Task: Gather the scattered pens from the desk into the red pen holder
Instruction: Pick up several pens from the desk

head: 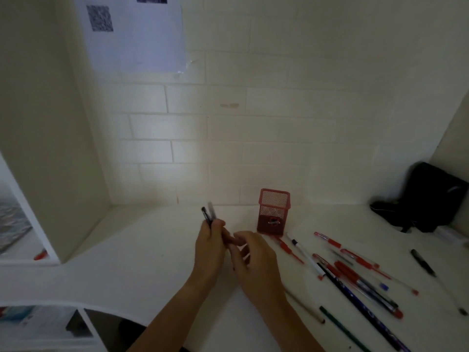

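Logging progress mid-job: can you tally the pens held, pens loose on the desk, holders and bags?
Pens gripped in the left hand: 2
Loose pens and pencils on the white desk: at least 10 (overlapping, blurred)
Red mesh pen holder: 1
Black fabric bag: 1
Total: at least 14

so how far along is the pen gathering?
Early. Nothing visibly sticks out of the red pen holder, so no pens look delivered. In hand: the left hand grips a couple of pens; the right hand hovers beside it, apparently holding nothing. Left: the scattered pens lying on the desk right of the holder.
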A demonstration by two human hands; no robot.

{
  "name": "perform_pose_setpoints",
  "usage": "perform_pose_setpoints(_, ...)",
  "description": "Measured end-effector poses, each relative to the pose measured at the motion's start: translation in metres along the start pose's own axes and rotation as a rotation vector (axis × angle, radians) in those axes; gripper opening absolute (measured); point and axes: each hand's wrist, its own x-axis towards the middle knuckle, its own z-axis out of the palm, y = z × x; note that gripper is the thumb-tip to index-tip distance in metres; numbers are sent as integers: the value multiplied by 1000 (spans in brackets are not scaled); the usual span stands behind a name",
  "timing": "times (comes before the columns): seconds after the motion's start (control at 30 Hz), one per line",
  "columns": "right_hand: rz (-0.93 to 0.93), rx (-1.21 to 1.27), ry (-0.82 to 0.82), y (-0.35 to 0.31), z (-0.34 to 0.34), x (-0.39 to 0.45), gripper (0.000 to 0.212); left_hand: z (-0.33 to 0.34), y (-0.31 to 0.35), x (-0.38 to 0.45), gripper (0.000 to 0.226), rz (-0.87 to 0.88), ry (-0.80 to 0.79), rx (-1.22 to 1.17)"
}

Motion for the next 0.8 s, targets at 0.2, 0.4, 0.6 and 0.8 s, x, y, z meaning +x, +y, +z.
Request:
perform_pose_setpoints(0.2, 83, -381, -170, -3, 11, 13, 34, -18, -9, 17, 25, 16, 227, 40)
perform_pose_setpoints(0.4, 120, -439, -178, -12, 31, 23, 23, -22, -20, 18, 22, 106, 189, 179)
perform_pose_setpoints(0.6, 264, 126, 29, -10, -3, 40, 8, -16, -21, 20, 17, 355, 147, 386)
perform_pose_setpoints(0.8, 367, 480, 65, -6, -31, 52, 14, -3, -15, 4, 11, 379, -258, 311)
